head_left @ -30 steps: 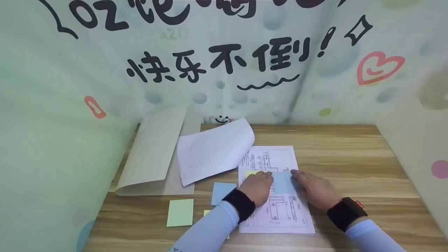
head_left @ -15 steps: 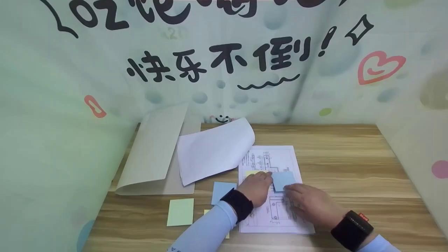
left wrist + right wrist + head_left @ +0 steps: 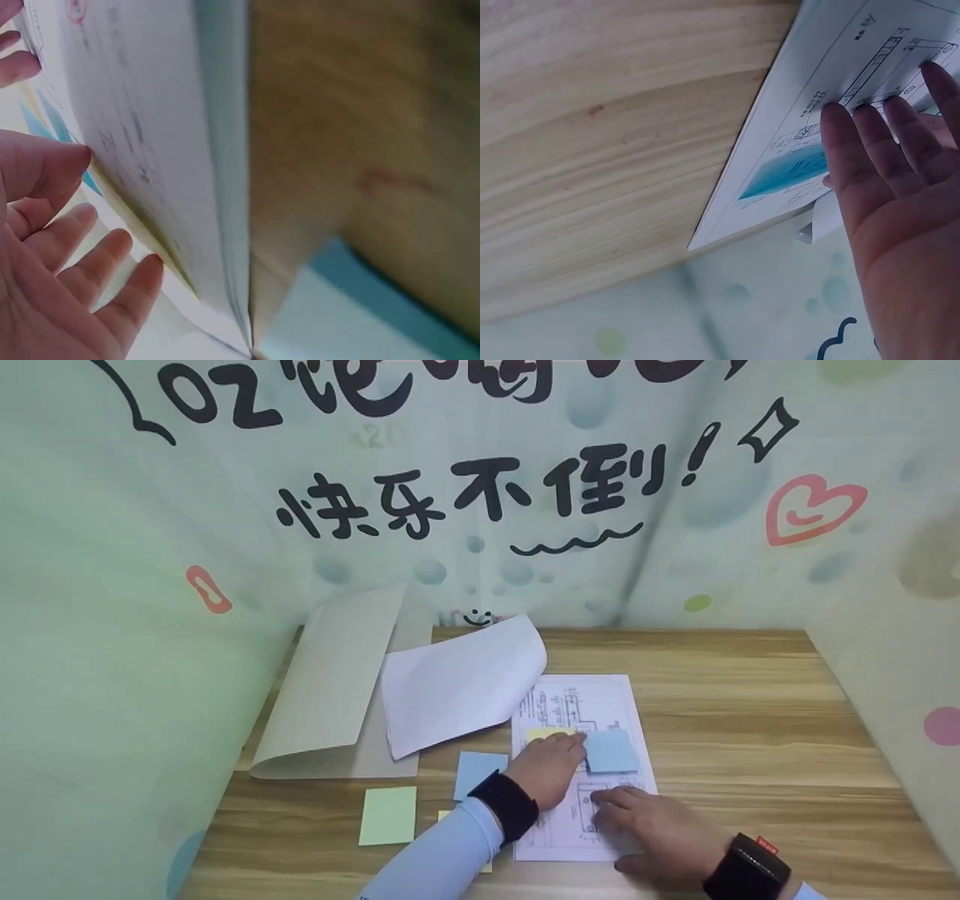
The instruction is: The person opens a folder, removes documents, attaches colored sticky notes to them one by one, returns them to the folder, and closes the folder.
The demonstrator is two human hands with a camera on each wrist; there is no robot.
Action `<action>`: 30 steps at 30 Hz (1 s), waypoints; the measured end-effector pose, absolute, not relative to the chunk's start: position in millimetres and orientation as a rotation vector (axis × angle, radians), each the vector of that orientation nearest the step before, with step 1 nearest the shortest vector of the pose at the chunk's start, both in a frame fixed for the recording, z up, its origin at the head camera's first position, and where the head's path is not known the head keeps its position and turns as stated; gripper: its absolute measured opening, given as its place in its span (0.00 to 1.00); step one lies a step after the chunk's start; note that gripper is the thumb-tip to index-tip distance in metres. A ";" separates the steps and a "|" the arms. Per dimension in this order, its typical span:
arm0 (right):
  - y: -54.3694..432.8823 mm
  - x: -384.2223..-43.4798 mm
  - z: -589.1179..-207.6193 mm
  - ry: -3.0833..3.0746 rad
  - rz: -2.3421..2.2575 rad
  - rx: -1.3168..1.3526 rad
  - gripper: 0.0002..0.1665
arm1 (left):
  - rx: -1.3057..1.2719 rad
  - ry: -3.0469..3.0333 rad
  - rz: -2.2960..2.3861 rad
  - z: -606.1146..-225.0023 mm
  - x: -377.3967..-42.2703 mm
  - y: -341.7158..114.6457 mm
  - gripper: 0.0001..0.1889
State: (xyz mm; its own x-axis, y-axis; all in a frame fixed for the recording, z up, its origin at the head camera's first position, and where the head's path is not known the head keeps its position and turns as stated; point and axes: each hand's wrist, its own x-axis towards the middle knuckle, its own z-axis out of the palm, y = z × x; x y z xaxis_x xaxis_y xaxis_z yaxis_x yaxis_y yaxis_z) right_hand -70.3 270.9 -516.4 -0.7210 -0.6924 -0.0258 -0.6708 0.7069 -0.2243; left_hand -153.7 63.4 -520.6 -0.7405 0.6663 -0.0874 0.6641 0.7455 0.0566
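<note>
Left hand (image 3: 549, 766) and right hand (image 3: 660, 826): relaxed, gripping nothing. Blue note (image 3: 612, 751) beside the former: apparently being affixed; pressing seems needed.

Drawing (image 3: 564, 826) from high head, close wrist views

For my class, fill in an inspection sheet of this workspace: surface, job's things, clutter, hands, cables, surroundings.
Surface: wood-grain table.
Job's things: drawing sheet bearing a yellow note and a blue note.
Clutter: green note, second blue note, second yellow note mostly hidden by the left sleeve, curved white sheets, pale folder.
Hands: left hand partly covers the yellow note on the drawing sheet; right hand, fingers extended, is over the sheet's lower part.
Cables: nothing seen.
Surroundings: pale printed backdrop.
</note>
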 end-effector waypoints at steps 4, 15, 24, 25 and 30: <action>272.0 -71.3 -516.1 2.781 -0.353 -1.117 0.28 | 1.171 2.845 0.016 -517.6 -143.4 53.8 0.18; 271.5 -73.4 -514.7 2.776 -0.334 -1.121 0.29 | 1.266 2.701 -0.015 -509.3 -106.2 29.9 0.18; 275.9 -72.1 -512.6 2.744 -0.407 -1.088 0.19 | 1.285 2.641 -0.029 -509.4 -89.9 32.5 0.26; 276.7 -72.3 -512.6 2.740 -0.413 -1.083 0.19 | 1.288 2.638 -0.030 -509.5 -89.2 33.4 0.27; 278.6 -73.5 -512.1 2.719 -0.430 -1.064 0.16 | 1.303 2.651 -0.039 -511.4 -87.5 36.3 0.26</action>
